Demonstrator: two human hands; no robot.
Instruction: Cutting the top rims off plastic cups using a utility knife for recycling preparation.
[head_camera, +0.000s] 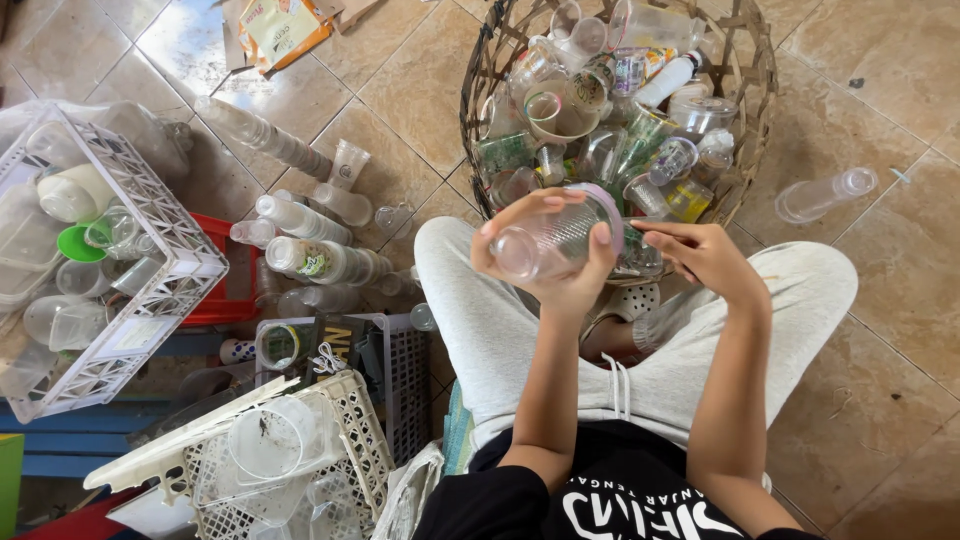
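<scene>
My left hand (560, 275) grips a clear plastic cup (550, 238) lying sideways, its base toward the left and its purple-edged rim toward the right. At that rim my right hand (705, 255) pinches something thin with its fingertips; what it pinches is too small to tell. Both hands hover above my knees in grey trousers, just in front of a round woven basket (752, 95) heaped with clear plastic cups and bottles.
Stacks of clear cups (262, 135) and bottles lie on the tiled floor at left. A white crate (165, 250) holds cups and lids, a red crate sits beneath it. White baskets (345, 420) with plastic stand at lower left. One bottle (822, 195) lies right of the basket.
</scene>
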